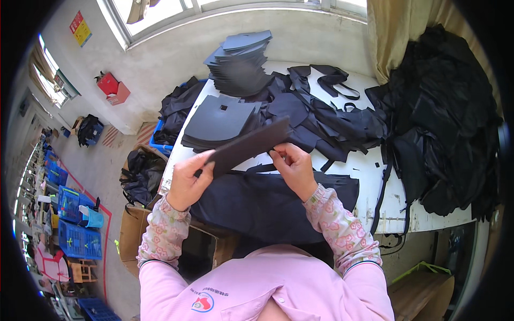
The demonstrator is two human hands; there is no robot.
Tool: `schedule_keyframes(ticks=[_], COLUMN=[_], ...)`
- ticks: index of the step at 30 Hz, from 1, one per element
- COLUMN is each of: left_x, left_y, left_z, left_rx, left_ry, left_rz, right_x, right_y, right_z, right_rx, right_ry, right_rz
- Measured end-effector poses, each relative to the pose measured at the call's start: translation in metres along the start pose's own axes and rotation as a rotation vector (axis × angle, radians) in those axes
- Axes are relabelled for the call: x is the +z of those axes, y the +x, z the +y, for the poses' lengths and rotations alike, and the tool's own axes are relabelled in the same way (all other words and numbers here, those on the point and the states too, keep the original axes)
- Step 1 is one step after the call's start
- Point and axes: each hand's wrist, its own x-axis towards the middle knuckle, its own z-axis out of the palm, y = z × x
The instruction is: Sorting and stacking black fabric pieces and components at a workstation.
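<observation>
A flat, dark rectangular panel [249, 147] is tilted above the near side of the white table [369, 200]. My left hand [191, 179] grips its left end, thumb on top. At its right end, my right hand [293, 167] pinches the lower corner between thumb and fingers. Just beyond the panel lies a short stack of dark grey sheets [217, 120], with a small black square on top. A taller, uneven stack of similar sheets [238, 67] rises behind it. Black fabric [251, 200] drapes over the table's front edge below my hands.
Black fabric pieces and straps [316, 115] cover the table's middle. A large heap of black fabric [444, 123] hangs over its right side. A blue crate [163, 139] and a cardboard box [134, 230] stand at the left. Blue baskets [80, 241] line the floor farther left.
</observation>
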Motion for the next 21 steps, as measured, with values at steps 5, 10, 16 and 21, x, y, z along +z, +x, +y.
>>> schedule_keyframes(ticks=[5,10,16,21], left_x=[0.010,0.084,0.089,0.072], left_y=[0.010,0.010,0.022,0.011], left_z=[-0.006,-0.008,0.007,-0.001], left_rx=[0.088,0.183,0.510,0.172], left_ry=[-0.374,-0.153,0.263,-0.025], left_rz=[-0.407,-0.028,0.023,0.094], right_x=[-0.004,-0.011,-0.058,-0.068], right_y=[-0.007,-0.013,-0.004,0.005], right_z=[0.020,0.012,-0.033,-0.034], right_rx=[0.063,0.180,0.725,0.535], right_ry=[0.399,0.489,1.030,0.387], right_rz=[-0.096,-0.413,-0.689,-0.892])
